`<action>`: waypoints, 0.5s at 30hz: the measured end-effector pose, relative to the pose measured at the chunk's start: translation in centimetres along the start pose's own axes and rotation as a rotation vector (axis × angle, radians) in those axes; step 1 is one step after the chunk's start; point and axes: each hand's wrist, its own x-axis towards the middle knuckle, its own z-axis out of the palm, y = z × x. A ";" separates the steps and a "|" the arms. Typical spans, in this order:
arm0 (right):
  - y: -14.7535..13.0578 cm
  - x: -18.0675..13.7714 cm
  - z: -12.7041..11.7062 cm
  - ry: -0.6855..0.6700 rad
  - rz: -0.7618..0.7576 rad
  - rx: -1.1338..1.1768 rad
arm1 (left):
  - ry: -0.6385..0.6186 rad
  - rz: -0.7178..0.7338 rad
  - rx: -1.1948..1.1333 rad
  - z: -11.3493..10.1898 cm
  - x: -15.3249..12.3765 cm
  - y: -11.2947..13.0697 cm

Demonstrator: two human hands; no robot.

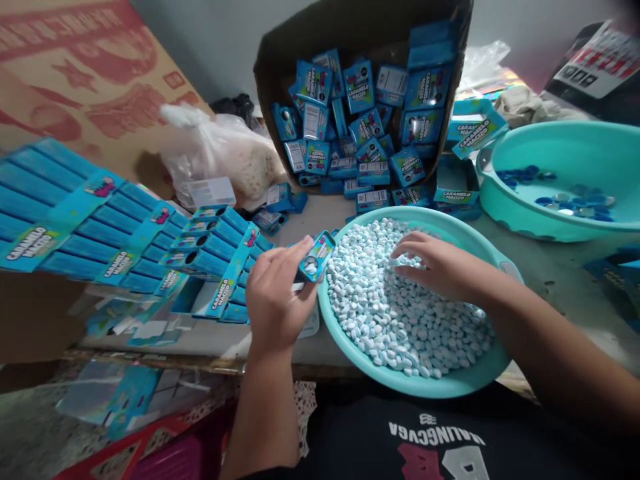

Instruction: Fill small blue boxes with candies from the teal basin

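My left hand [276, 293] is closed around a small open blue candy box [317, 257], held at the left rim of a teal basin [450, 383]. The box's open end shows a few pale candies inside. The basin is full of small white-blue candies [395, 307]. My right hand [435, 263] rests palm down on the candies, its fingers curled into the pile; whether it grips any I cannot make out.
A tipped cardboard carton [280, 60] at the back holds several blue boxes [360, 127]. Filled display trays [125, 233] lie stacked at left. A second teal basin [505, 200] with blue discs sits at right. A plastic bag [225, 153] lies beside the carton.
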 end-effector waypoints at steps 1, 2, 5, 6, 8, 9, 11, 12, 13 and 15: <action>0.0 -0.1 0.1 -0.006 0.016 -0.012 | 0.028 -0.059 0.007 0.0 -0.3 -0.2; -0.1 -0.1 0.1 -0.013 0.030 -0.023 | 0.068 -0.136 0.011 0.1 -0.6 -0.4; -0.1 -0.2 0.3 -0.048 0.039 -0.026 | 0.206 -0.405 -0.014 0.6 -1.6 -1.7; 0.0 -0.2 0.3 -0.065 0.027 -0.017 | 0.236 -0.475 -0.041 0.8 -2.1 -2.3; 0.1 -0.1 0.3 -0.091 0.005 -0.002 | 0.202 -0.562 -0.095 1.2 -3.0 -3.7; 0.1 -0.1 0.3 -0.100 0.000 0.001 | 0.139 -0.582 -0.114 1.3 -3.5 -4.3; 0.2 0.0 0.4 -0.107 -0.007 0.000 | 0.020 -0.581 -0.117 1.3 -4.6 -5.4; 0.3 0.0 0.4 -0.109 -0.010 -0.004 | -0.010 -0.566 -0.104 1.2 -5.0 -5.8; 0.3 0.1 0.4 -0.112 -0.011 -0.010 | -0.011 -0.543 -0.088 1.1 -5.4 -6.1; 0.4 0.1 0.4 -0.122 -0.010 -0.022 | 0.040 -0.480 -0.058 0.7 -5.9 -6.4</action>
